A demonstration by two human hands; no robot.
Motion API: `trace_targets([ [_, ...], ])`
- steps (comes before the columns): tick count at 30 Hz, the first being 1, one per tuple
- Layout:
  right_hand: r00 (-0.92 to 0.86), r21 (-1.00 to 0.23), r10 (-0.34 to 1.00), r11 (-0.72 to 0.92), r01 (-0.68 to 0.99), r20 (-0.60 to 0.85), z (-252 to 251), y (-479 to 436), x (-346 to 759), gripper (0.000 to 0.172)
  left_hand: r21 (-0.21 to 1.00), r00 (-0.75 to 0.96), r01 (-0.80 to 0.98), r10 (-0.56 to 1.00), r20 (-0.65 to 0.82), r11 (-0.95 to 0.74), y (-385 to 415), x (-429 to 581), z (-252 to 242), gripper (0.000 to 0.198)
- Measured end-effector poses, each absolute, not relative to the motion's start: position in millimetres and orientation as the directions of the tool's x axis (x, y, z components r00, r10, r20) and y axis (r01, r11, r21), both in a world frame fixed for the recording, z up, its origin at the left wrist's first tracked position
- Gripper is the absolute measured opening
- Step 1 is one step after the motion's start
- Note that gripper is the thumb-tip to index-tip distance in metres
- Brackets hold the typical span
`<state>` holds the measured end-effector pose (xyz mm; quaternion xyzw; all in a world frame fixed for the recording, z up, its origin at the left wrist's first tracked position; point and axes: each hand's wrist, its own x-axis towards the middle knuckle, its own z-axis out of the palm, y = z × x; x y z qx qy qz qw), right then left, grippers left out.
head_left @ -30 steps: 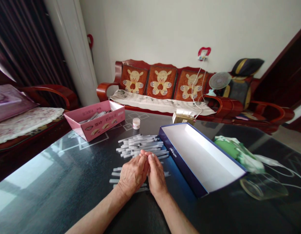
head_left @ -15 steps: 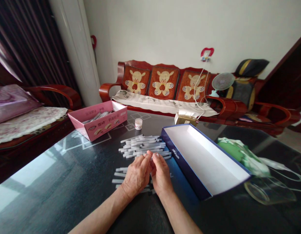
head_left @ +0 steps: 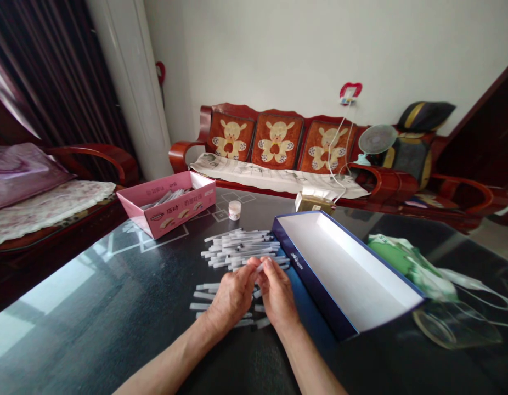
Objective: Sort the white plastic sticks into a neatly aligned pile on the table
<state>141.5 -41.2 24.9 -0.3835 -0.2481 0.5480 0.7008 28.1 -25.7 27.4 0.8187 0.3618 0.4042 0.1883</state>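
Note:
Both of my hands are close together over a dark glass tabletop (head_left: 114, 285), with their fingertips meeting. A short white plastic stick (head_left: 260, 267) shows between them, pinched in the fingers of my right hand (head_left: 277, 293). The fingertips of my left hand (head_left: 233, 299) reach its end, but their grip is hidden. Just beyond my fingers lies a loose pile of similar white sticks (head_left: 237, 247). Several more sticks (head_left: 202, 296) lie scattered around and under my hands. To the right stands a long white box with blue edges (head_left: 315, 280).
A pink printed cardboard box (head_left: 167, 216) holds packets at the far left of the table. Nearby stand a small white jar (head_left: 235, 210) and a tissue box (head_left: 315, 202). A green-and-white bag (head_left: 410, 266) and a clear vessel (head_left: 455, 323) lie at the right. A red wooden sofa (head_left: 274, 148) stands behind.
My hands have shifted slightly apart and to the right, and a white stick now shows between my fingers. The whole view has drifted slightly.

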Motion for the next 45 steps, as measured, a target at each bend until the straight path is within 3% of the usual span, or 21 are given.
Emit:
trace_targets([
  [3, 0.22, -0.805, 0.975, 0.102, -0.585, -0.036, 23, -40, 144, 0.022, 0.609, 0.428, 0.441, 0.751, 0.503, -0.659, -25, 27, 29, 0.023],
  [8, 0.155, -0.759, 0.987, 0.07, -0.647, -0.042, 22, -38, 140, 0.029, 0.426, 0.422, 0.601, 0.721, 0.55, -0.676, -23, 26, 22, 0.021],
  [10, 0.173, -0.751, 0.982, 0.061, -0.657, -0.071, 22, -38, 136, 0.028, 0.408, 0.423, 0.617, 0.721, 0.549, -0.673, -23, 26, 19, 0.02],
  [17, 0.288, -0.758, 0.947, 0.085, -0.647, -0.14, 22, -42, 125, 0.027, 0.494, 0.309, 0.659, 0.804, 0.509, -0.567, -23, 27, 16, 0.016],
  [26, 0.381, -0.761, 0.905, 0.111, -0.639, -0.188, 23, -45, 122, 0.032, 0.536, 0.381, 0.608, 0.808, 0.45, -0.586, -31, 31, 24, 0.019],
  [30, 0.386, -0.778, 0.907, 0.119, -0.617, -0.168, 22, -46, 124, 0.031, 0.656, 0.344, 0.551, 0.857, 0.385, -0.516, -33, 33, 33, 0.021],
  [34, 0.341, -0.737, 0.93, 0.137, -0.662, -0.133, 27, -41, 138, 0.032, 0.811, 0.368, 0.44, 0.901, 0.229, -0.386, -34, 34, 39, 0.031],
  [37, 0.352, -0.705, 0.932, 0.189, -0.684, -0.092, 31, -36, 149, 0.03, 0.81, 0.381, 0.435, 0.896, 0.231, -0.394, -33, 34, 36, 0.037],
  [41, 0.421, -0.831, 0.907, 0.233, -0.505, -0.002, 29, -35, 155, 0.035, 0.608, 0.314, 0.584, 0.841, 0.441, -0.537, -25, 26, 27, 0.027],
  [45, 0.47, -0.961, 0.851, 0.274, -0.018, 0.234, 26, -36, 167, 0.036, 0.405, 0.353, 0.686, 0.763, 0.541, -0.605, -14, 14, 22, 0.024],
])
